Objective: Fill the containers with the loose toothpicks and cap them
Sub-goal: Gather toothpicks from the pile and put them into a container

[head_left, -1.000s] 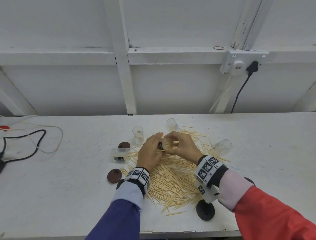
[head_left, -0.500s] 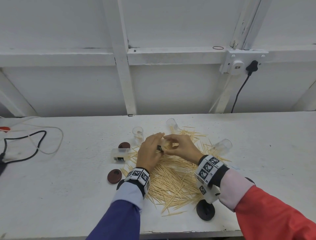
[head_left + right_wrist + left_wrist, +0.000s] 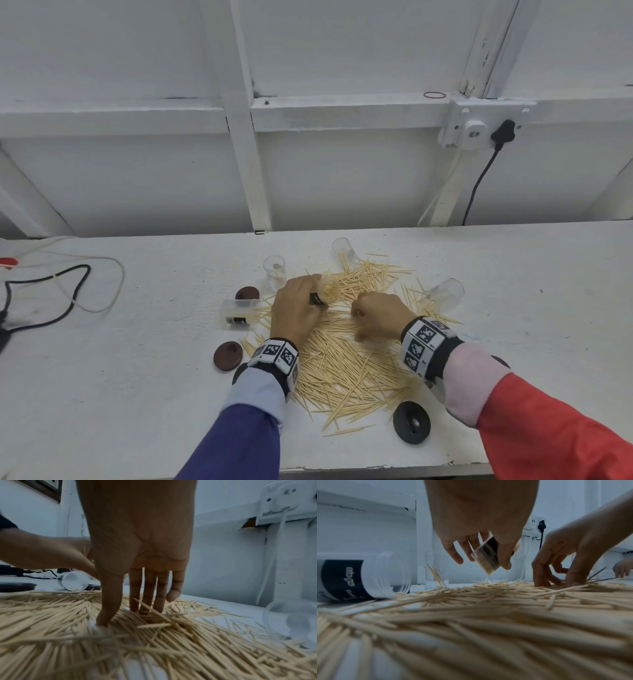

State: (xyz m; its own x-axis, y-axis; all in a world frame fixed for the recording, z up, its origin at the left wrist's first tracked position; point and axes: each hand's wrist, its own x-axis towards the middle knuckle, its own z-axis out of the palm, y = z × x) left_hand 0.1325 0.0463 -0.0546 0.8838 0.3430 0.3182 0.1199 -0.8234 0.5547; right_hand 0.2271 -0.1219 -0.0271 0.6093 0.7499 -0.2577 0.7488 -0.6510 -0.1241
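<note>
A wide heap of loose toothpicks [image 3: 342, 373] covers the white bench [image 3: 137, 394]. My left hand [image 3: 310, 293] grips a small clear container [image 3: 327, 291] with a dark label. It is packed with toothpicks and held tilted above the heap, its open mouth facing up and right. In the left wrist view the container [image 3: 488, 559] sits between thumb and fingers. My right hand [image 3: 363, 318] is down on the heap to the right of it. The right wrist view shows that hand [image 3: 123, 615] with thumb and straight fingers spread, tips pressed into the toothpicks [image 3: 171, 649].
One clear container [image 3: 274, 272] stands upright behind the left hand. Others lie on their sides at the back [image 3: 344, 250], the right [image 3: 445, 294] and the left [image 3: 239, 310]. Round lids lie around the heap: brown [image 3: 247, 293], brown [image 3: 227, 355], black [image 3: 411, 422]. Cables [image 3: 51, 294] lie far left.
My right hand has left the container's mouth and dropped onto the heap, closer to me. The left hand still holds the filled container, now tilted with its mouth showing.
</note>
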